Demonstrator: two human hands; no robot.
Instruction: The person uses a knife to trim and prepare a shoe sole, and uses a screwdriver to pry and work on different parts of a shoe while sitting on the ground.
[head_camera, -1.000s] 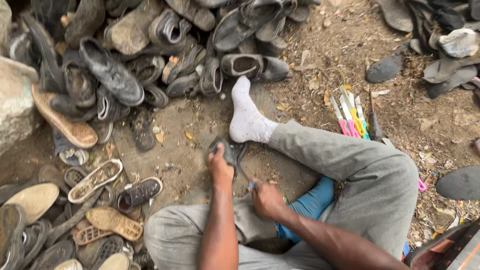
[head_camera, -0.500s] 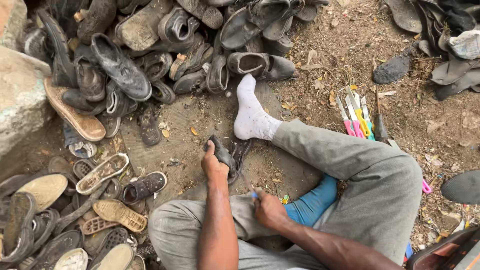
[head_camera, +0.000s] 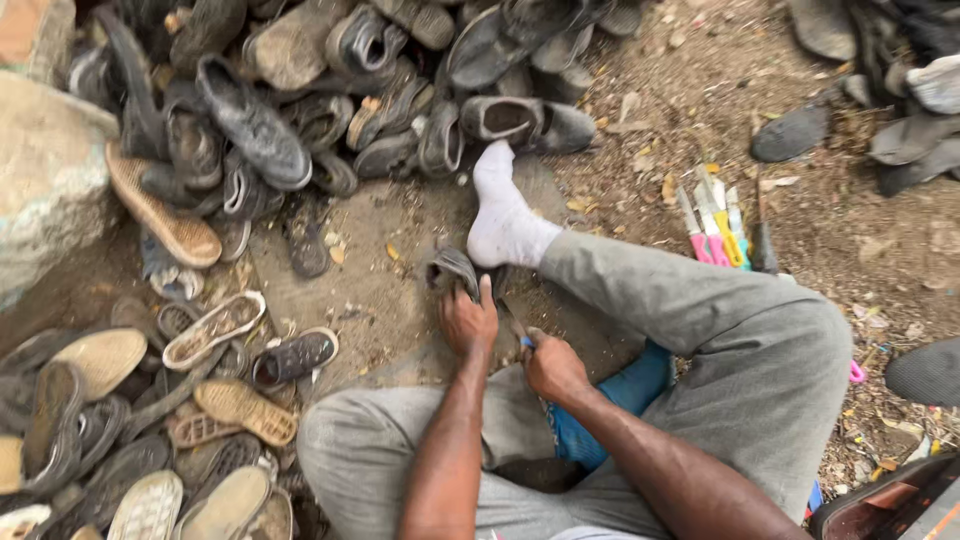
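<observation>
Your one view comes from the camera on your head, looking steeply down and close over your left hand (head_camera: 468, 318) and right hand (head_camera: 553, 367) — your bent legs fill the foreground, with the shoe pile (head_camera: 300, 110) beyond on the ground.

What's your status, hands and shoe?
Left hand grips dark shoe piece on the ground. Right hand shut on small tool, mostly hidden. White-socked foot beside the piece.

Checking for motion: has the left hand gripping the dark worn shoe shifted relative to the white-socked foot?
Cannot tell: left hand grips the dark worn shoe beside the white-socked foot as before.
</observation>
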